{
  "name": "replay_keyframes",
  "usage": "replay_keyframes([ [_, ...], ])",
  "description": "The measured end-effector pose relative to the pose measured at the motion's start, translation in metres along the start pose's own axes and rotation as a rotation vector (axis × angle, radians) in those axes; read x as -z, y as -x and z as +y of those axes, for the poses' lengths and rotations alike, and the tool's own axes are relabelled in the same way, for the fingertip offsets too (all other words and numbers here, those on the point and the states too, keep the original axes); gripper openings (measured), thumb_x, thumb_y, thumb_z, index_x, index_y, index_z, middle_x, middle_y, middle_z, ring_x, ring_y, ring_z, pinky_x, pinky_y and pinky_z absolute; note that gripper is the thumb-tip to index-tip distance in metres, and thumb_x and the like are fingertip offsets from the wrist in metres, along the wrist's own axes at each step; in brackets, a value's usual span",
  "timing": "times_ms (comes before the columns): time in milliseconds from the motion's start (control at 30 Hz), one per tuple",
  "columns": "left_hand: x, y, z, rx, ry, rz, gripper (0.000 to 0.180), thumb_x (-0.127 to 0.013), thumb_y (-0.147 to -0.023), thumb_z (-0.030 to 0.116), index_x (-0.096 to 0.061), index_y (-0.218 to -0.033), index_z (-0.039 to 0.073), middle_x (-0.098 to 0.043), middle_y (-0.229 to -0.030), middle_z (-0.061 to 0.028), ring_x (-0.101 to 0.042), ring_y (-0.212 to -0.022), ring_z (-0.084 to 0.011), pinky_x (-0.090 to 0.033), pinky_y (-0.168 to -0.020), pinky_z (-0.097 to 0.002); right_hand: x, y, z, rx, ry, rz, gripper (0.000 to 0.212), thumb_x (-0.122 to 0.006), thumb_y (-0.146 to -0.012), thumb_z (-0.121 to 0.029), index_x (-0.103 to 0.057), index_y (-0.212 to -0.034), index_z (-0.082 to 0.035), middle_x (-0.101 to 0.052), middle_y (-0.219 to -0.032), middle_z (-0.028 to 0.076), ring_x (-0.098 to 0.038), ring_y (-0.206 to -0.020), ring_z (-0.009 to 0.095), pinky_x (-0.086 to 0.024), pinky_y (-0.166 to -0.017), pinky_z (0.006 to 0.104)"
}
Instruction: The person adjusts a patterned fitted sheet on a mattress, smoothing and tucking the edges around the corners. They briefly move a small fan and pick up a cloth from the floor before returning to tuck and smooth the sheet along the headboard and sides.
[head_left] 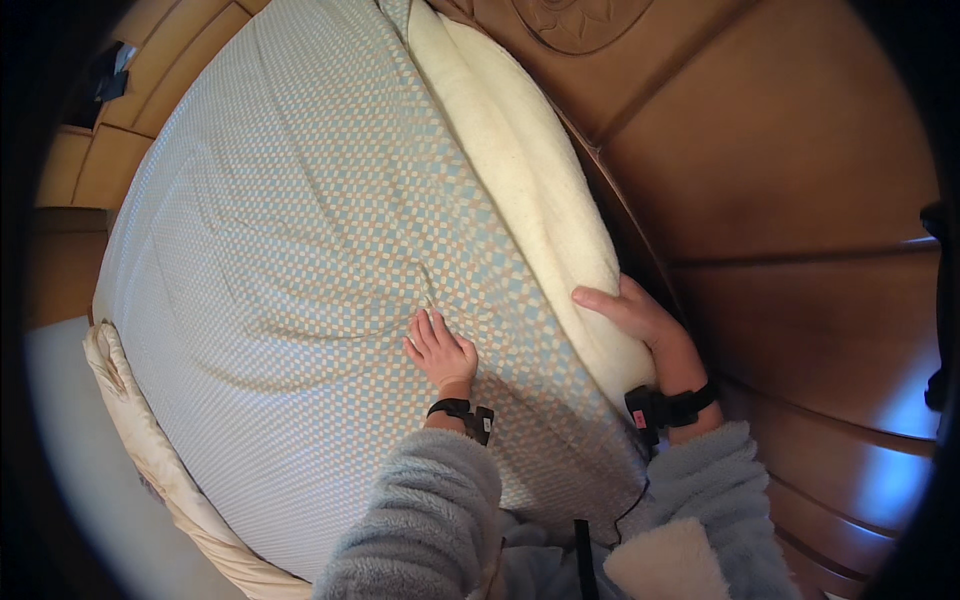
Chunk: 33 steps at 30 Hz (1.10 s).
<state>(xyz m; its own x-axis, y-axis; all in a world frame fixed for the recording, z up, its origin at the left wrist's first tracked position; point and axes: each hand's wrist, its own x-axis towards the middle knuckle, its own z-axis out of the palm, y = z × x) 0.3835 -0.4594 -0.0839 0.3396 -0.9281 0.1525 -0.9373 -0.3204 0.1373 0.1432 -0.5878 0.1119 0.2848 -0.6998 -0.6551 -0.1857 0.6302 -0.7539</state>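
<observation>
A checked bedsheet [330, 230] in pale blue, white and beige covers most of the bed, with creases fanning across it. My left hand [440, 350] lies palm down on the sheet, fingers stretched out and slightly spread. Along the bed's right side, a thick cream fleecy mattress pad [540, 190] shows past the sheet's edge. My right hand [640, 312] grips the outer edge of this pad; its thumb rests on top, while the other fingers are hidden behind it. Each wrist wears a black strap with a small box.
A brown padded headboard [780, 170] rises close along the right side of the bed. Bunched cream cloth [150, 440] hangs at the bed's left edge, above pale floor [75, 400]. Wooden furniture [165, 75] stands at the far left.
</observation>
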Motion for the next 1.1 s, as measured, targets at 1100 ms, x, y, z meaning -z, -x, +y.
replay_keyframes([
  [1100,-0.013,0.007,-0.010,0.039,0.077,-0.105,0.051,-0.043,-0.080,0.010,-0.038,-0.129,-0.002,-0.023,-0.147,-0.0100,-0.015,-0.136,-0.0275,-0.006,-0.109,-0.0506,-0.061,-0.026,-0.024,-0.034,-0.393,-0.073,0.053,-0.043,-0.095,-0.038,-0.034,-0.137,-0.008,-0.047,-0.130,0.010,-0.046,-0.118,0.019,-0.037,-0.099,0.0308],
])
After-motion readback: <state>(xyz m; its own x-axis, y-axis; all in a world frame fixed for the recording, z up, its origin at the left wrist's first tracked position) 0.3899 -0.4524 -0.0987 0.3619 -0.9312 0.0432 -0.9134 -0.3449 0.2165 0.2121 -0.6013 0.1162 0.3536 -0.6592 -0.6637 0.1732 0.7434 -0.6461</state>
